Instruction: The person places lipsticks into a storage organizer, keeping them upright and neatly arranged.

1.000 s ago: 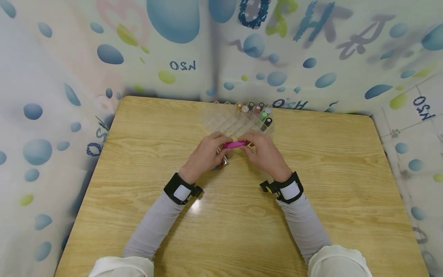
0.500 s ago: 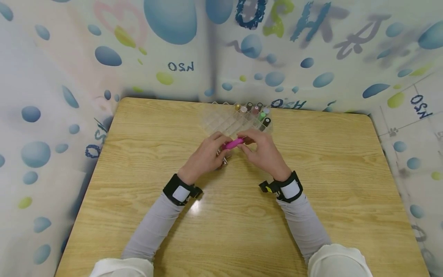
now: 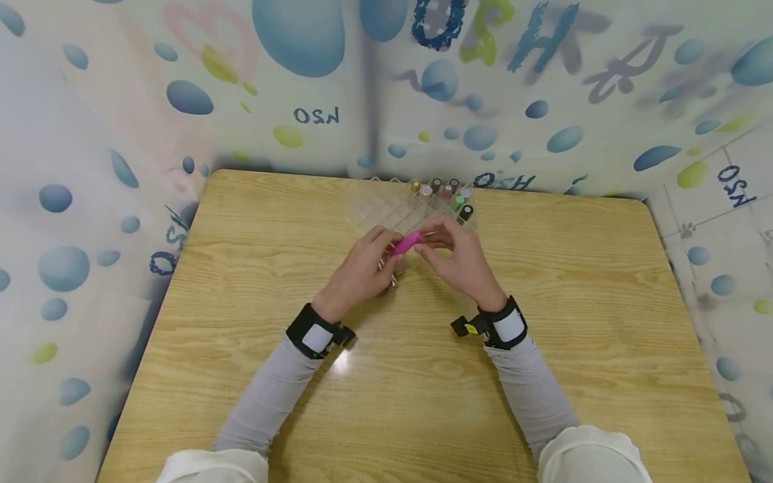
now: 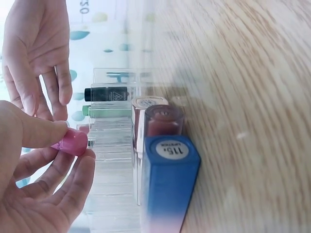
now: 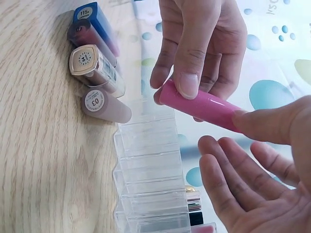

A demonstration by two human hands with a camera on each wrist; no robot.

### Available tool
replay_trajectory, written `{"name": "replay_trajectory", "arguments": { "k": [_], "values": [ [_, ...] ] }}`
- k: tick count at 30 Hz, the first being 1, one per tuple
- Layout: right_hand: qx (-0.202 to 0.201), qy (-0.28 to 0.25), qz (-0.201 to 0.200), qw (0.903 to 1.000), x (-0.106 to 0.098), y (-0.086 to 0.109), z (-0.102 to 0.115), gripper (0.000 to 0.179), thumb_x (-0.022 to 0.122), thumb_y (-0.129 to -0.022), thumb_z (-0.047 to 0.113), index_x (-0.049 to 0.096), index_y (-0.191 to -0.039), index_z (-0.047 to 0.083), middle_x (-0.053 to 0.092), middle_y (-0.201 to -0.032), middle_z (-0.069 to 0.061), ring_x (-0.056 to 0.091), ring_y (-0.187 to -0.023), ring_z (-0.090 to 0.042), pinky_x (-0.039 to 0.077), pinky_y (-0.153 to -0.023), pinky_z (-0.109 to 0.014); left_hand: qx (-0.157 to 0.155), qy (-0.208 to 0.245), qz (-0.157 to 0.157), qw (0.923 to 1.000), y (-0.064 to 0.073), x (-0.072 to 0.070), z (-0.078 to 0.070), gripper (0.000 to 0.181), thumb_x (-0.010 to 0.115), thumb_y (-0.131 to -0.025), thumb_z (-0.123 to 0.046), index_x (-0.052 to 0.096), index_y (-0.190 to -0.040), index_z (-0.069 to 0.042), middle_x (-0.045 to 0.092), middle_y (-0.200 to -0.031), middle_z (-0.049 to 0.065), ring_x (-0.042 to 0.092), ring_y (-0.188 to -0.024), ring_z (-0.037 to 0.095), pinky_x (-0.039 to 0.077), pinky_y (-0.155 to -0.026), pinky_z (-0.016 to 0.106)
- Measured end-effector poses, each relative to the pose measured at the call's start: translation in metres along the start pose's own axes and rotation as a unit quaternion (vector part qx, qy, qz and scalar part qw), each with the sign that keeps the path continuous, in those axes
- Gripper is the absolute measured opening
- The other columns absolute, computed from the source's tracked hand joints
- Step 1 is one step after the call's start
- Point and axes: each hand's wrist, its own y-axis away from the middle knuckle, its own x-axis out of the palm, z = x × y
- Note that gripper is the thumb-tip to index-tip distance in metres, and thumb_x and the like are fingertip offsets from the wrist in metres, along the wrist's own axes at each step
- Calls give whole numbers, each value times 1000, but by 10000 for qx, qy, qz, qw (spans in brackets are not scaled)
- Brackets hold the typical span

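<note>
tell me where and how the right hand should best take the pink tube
Probably by the end of the pink tube nearer the right hand, coming from the right and pinching with thumb and fingers across its sides. The left hand grips the opposite end, this end juts out towards the right, and the slim, rounded barrel suits a pinch.

Wood-grain table [image 3: 386, 409], bright glare spot [image 3: 341, 361] on top; pale backdrop [image 3: 513, 80] (blue dots [image 3: 298, 33], lettering [image 3: 317, 116]) behind.

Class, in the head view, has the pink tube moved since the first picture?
Yes: the pink tube has tilted, its right end swinging toward the clear organizer.
</note>
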Motion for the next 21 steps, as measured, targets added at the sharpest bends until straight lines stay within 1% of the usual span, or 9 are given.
{"name": "replay_trajectory", "arguments": {
  "k": [4,7,12,16,21],
  "values": [
    [-144,-75,-93,9998,2,-1,5,26,71,-91,-5,64,-116,-7,71,-113,-22,73,-101,-36,61,-86,-47,39,105,-35,9999,0,1,-2,27,65,-97,-5,63,-123,3,61,-111,14,67,-96,23,61,-84,36],
    [-216,1,-103,9997,2,0,17,22,69,-92,-8,64,-113,-10,71,-110,-25,73,-101,-39,61,-86,-50,13,118,-8,9999,0,2,-4,26,65,-97,-5,62,-122,2,61,-110,13,67,-96,22,61,-84,35],
    [-286,106,-26,9995,2,0,38,19,70,-91,-8,67,-109,-11,73,-105,-24,73,-96,-37,61,-84,-50,-13,88,75,9999,1,3,-6,27,66,-97,-5,63,-123,0,62,-112,11,67,-97,21,61,-84,32],
    [-377,218,47,9990,2,0,41,18,72,-90,-6,69,-108,-9,74,-104,-21,72,-92,-33,61,-82,-49,1,56,149,9999,2,3,-6,29,67,-96,-6,64,-124,-1,65,-115,11,68,-97,21,61,-83,32],
    [-485,222,49,9986,3,0,43,19,73,-89,-6,71,-107,-8,74,-103,-21,71,-91,-31,61,-80,-51,35,-41,170,9998,2,2,-7,28,68,-96,-10,65,-123,-3,66,-115,9,67,-92,21,60,-78,32]
  ]
}}
